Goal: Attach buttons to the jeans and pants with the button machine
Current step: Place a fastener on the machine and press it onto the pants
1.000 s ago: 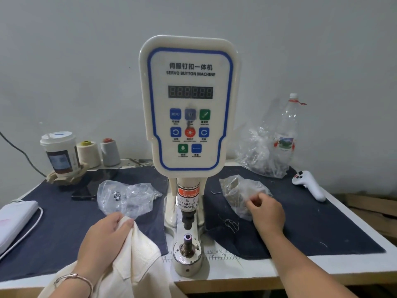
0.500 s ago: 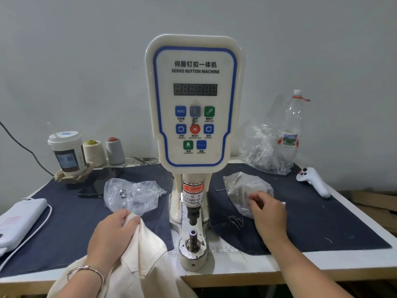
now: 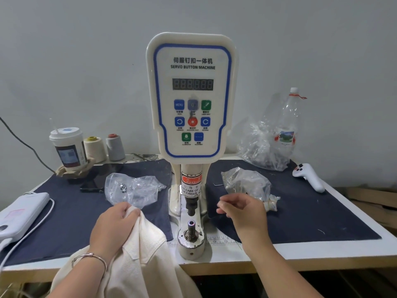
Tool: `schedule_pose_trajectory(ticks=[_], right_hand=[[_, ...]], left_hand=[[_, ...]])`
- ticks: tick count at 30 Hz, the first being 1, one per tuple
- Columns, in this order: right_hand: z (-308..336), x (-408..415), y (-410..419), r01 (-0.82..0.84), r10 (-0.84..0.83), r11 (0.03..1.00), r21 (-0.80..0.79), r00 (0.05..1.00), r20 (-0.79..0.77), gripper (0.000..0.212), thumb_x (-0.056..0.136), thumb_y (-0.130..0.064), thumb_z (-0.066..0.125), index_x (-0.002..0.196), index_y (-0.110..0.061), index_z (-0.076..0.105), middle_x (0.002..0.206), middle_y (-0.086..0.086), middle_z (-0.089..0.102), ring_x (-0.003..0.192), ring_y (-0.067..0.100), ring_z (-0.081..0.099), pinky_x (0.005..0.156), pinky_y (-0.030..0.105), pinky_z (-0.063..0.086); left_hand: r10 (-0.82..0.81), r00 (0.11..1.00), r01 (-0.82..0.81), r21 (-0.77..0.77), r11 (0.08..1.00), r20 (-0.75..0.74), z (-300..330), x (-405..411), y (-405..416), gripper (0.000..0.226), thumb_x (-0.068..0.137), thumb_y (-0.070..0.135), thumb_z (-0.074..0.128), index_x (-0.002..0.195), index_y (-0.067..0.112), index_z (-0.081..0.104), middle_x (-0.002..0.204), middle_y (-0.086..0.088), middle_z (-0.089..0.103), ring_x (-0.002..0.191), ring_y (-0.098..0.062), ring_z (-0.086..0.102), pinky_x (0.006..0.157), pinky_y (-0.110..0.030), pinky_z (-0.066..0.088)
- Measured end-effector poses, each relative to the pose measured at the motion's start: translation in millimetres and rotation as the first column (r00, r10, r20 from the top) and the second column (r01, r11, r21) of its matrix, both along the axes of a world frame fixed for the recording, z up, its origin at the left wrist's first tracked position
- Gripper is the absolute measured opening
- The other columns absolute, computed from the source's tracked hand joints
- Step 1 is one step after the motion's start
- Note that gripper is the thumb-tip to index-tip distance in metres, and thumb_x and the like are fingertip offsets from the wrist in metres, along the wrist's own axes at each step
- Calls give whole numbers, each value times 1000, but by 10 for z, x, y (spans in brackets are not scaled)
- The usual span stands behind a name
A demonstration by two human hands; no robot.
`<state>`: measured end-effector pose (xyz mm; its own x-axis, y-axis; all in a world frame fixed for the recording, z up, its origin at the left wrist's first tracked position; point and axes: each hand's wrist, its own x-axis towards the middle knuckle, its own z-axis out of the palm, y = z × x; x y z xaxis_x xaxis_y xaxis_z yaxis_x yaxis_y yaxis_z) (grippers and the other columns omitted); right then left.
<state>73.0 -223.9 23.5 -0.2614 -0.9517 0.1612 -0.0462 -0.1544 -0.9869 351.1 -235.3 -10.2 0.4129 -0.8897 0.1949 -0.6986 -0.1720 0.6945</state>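
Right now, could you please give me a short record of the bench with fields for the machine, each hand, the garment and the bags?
machine: button machine upright at the table's middle, display unlit
lower post: bare post on the base, no cloth over it
left hand: left hand grips the cream pants at the table's front edge
right hand: right hand raised near the machine, fingertips pinched; any button in them is too small to tell
left bag: clear bag with a few small metal pieces
right bag: clear bag behind the right hand
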Motion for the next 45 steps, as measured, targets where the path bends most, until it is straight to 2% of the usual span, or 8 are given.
schedule_pose_trajectory(ticks=[5, 10, 15, 18, 27, 33, 38, 45], right_hand=[[117, 164, 182, -185, 181, 982, 32, 977, 109, 13, 78, 7, 72, 76, -6, 74, 64, 12, 71, 56, 14, 67, 53, 13, 48], [181, 258, 256, -254, 237, 964, 85, 957, 166, 15, 74, 12, 73, 73, -3, 77, 59, 11, 68, 45, 8, 56, 48, 12, 45], [173, 328, 287, -284, 276, 949, 136, 958, 73, 19, 76, 5, 74, 72, -13, 78, 58, 6, 67, 48, 9, 56, 56, 17, 51], [158, 364, 295, -293, 286, 943, 159, 956, 69, 20, 76, 4, 75, 72, -15, 76, 54, 7, 64, 47, 11, 54, 51, 15, 45], [161, 376, 262, -380, 306, 893, 240, 905, 294, 21, 74, 9, 74, 70, -11, 77, 63, 14, 66, 47, 11, 53, 50, 18, 43], [213, 326, 255, -440, 271, 844, 307, 844, 463, 16, 77, 11, 67, 87, -1, 71, 89, 22, 73, 44, 8, 53, 42, 13, 38], [249, 286, 266, -429, 254, 843, 324, 849, 463, 26, 81, 15, 59, 103, 2, 62, 87, 22, 73, 42, 9, 53, 38, 14, 35], [247, 313, 277, -426, 264, 851, 308, 854, 449, 33, 80, 16, 58, 108, -1, 59, 89, 21, 74, 44, 10, 54, 39, 14, 36]], left_hand=[[0, 1000, -1, -5, 1000, -22, 14, -10, 9, 23, 92, 30, 60, 71, 20, 61, 70, 2, 64, 70, -16, 58, 56, -30, 38], [2, 1000, -2, 5, 1000, -6, 13, -3, 8, 23, 92, 32, 59, 73, 20, 62, 70, 3, 64, 71, -15, 58, 56, -30, 38], [1, 1000, -1, 2, 1000, 4, 14, -4, 4, 23, 93, 32, 58, 74, 19, 61, 71, 2, 64, 71, -16, 58, 56, -30, 38], [2, 1000, -2, 4, 1000, 7, 13, -7, 0, 23, 93, 32, 58, 73, 20, 61, 71, 3, 64, 70, -15, 58, 56, -30, 37], [2, 1000, -2, 6, 1000, 13, 4, 6, -9, 23, 93, 33, 58, 73, 22, 61, 71, 4, 64, 71, -15, 58, 56, -29, 37], [-4, 1000, 4, 4, 1000, 16, 4, 7, -12, 22, 94, 32, 57, 74, 23, 60, 72, 5, 64, 72, -14, 58, 56, -29, 36], [-6, 1000, 6, -4, 1000, 23, -5, 12, -18, 23, 94, 32, 57, 73, 22, 60, 71, 5, 64, 71, -14, 58, 57, -29, 37], [-10, 1000, 10, -11, 1000, 14, -22, 28, -33, 23, 93, 32, 58, 72, 21, 60, 70, 5, 63, 71, -15, 58, 57, -30, 38]])
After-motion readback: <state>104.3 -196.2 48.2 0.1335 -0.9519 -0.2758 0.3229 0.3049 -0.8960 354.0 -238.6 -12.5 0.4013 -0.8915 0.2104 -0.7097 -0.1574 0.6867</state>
